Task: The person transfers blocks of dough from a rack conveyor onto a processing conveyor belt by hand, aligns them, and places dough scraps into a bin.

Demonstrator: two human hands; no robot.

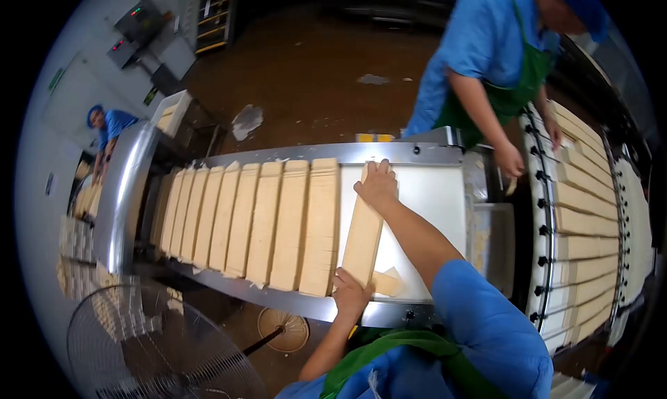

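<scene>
A long pale-yellow slab [362,239] lies at a slight slant on the white belt [431,218], held at both ends. My right hand [379,186] grips its far end, fingers bent over the top. At the near end, my left hand [351,294] is closed around the slab's left corner. A flat loose piece [388,281] of the same pale material rests beside that end, to the right. Just left of the held slab stands a row of several similar slabs [283,225], side by side across the conveyor.
Metal rails [306,152] edge the conveyor, and a steel housing [125,197] spans its left end. At right, a second conveyor [545,260] carries more slabs, with a co-worker [479,65] beside it. A caged fan [160,343] stands at lower left. Another person [111,128] is far left.
</scene>
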